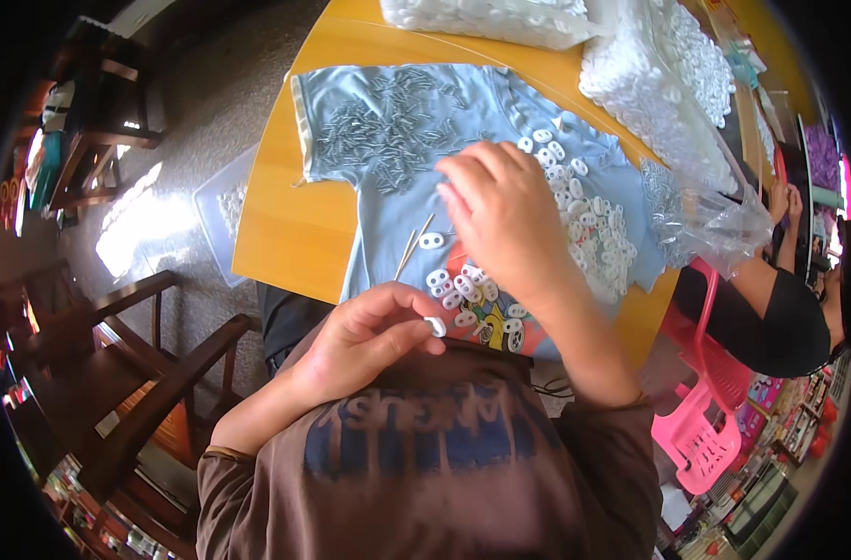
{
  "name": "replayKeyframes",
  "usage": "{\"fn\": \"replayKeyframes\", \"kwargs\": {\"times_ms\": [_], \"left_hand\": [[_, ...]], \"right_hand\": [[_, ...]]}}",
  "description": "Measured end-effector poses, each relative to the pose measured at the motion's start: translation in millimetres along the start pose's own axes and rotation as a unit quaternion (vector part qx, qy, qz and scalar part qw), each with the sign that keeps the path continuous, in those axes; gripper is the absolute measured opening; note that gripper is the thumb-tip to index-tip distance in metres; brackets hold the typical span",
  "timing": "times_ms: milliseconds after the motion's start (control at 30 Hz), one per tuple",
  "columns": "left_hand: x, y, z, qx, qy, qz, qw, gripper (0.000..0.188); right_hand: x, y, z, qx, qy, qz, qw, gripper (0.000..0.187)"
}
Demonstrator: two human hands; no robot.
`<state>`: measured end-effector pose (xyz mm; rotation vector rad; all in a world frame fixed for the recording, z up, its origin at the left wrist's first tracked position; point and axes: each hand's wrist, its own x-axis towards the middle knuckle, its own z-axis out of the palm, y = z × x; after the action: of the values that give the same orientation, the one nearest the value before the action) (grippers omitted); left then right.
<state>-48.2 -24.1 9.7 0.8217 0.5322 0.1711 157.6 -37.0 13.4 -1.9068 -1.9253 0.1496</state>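
Dozens of small white oval pieces (589,229) lie scattered over a pale blue T-shirt (388,187) spread on the yellow table (285,233), with a drift of thin metal pins (388,126) on the shirt's far left part. The left hand (369,336), near the person's chest, has thumb and fingertips pinched together on one white oval piece (436,326). The right hand (500,210) reaches out over the shirt, fingers curled down toward the pile; whether it has anything pinched I cannot tell, since the back of the hand covers the fingertips.

The piece looks like hard, light plastic, smooth enough to slip, so I'd judge it best taken by its narrow edges between two fingertips. The pins look stiff and fine, easy to scatter.

Two thin sticks (412,245) lie crossed on the shirt beside a lone piece. At the far right, clear bags (668,93) hold more white parts; their contents blur together. Another person's arm (771,299) shows at the right edge, mostly cut off, beside a pink plastic chair (701,420).
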Motion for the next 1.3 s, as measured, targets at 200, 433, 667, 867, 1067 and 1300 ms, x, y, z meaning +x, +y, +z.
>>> {"fn": "replayKeyframes", "kwargs": {"times_ms": [200, 433, 667, 867, 1067, 1300], "left_hand": [[-1.9, -0.9, -9.9, 0.045, 0.005, 0.04, 0.998, 0.025], [0.4, 1.6, -12.5, -0.031, 0.03, 0.018, 0.999, 0.021], [4.3, 2.1, -9.8, -0.026, 0.105, 0.018, 0.994, 0.017], [8.4, 0.4, -11.9, -0.011, 0.115, 0.027, 0.993, 0.015], [7.2, 2.4, -12.6, -0.013, 0.126, 0.022, 0.992, 0.015], [6.0, 1.6, -15.8, -0.007, 0.153, 0.021, 0.988, 0.017]], "right_hand": [[3.5, 12.3, 8.8, -0.011, 0.02, 0.003, 1.0, 0.01], [3.2, 18.1, 12.3, -0.038, 0.003, -0.005, 0.999, 0.012], [5.1, 18.4, 6.6, -0.012, -0.005, -0.003, 1.0, 0.009], [10.0, 25.1, 4.7, 0.033, -0.044, 0.012, 0.998, 0.01], [14.1, 31.6, 6.2, 0.053, -0.076, 0.013, 0.996, 0.008], [10.7, 29.4, 10.3, 0.005, -0.012, -0.027, 1.0, 0.01]]}}
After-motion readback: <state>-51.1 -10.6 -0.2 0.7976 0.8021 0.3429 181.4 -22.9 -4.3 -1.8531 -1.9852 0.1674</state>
